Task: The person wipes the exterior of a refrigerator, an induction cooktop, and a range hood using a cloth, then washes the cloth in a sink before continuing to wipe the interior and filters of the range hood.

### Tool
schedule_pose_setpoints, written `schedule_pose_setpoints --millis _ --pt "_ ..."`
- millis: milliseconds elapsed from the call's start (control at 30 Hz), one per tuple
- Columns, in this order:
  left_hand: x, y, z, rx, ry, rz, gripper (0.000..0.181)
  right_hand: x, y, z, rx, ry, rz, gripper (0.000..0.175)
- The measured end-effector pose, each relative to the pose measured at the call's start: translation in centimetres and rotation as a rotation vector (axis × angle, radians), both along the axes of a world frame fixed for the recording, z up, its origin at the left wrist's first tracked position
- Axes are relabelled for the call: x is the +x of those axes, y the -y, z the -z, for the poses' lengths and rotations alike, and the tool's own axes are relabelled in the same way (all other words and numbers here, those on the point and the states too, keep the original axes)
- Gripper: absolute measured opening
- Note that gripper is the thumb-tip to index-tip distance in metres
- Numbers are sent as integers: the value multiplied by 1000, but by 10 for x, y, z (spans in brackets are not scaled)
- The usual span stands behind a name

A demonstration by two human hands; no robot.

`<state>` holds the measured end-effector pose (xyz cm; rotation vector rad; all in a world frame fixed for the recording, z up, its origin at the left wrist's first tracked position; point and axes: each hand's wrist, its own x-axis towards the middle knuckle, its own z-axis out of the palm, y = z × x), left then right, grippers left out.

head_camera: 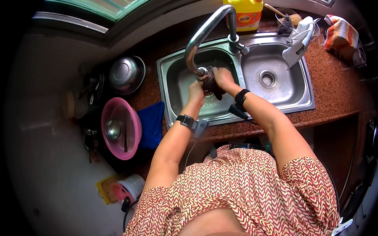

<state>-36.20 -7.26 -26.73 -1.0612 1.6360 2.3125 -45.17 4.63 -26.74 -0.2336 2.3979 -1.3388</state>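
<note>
Over the left basin (181, 80) of a steel double sink, both hands hold a dark cloth (210, 85) beneath the faucet outlet. My left hand (196, 92) grips the cloth's lower left side, its fingertips partly hidden by the faucet head and the cloth. From the upper right, my right hand (223, 78) is closed on the same cloth, and a dark end hangs below it. The chrome gooseneck faucet (193, 46) arches above them. Whether water is running cannot be made out. Each wrist wears a black strap.
The right basin (253, 73) has a drain strainer (267, 79). A white cloth (299, 40) drapes over its far right corner. Behind stands a yellow jug (244, 12); a striped towel (341, 36) sits right. Leftward are a steel bowl (126, 75), a pink basin (135, 128) and a blue cloth (151, 126).
</note>
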Motion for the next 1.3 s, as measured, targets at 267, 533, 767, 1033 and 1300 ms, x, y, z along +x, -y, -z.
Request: schedule_pose_setpoints --millis 267,533,767,1033,1300 --pt "11 -13 -19 -160 99 -133 28 -23 -2 22 -243 134 104 50" --pt "27 10 -10 -136 60 -311 30 -32 -11 12 -66 -5 167 55" --pt "36 22 -2 -153 109 -196 44 -39 -17 24 -335 220 -5 52" --pt "19 -2 -1 293 279 -235 62 32 6 -17 -518 644 -154 36" --pt "5 1 5 211 110 -183 20 23 7 -30 48 -58 -286 44"
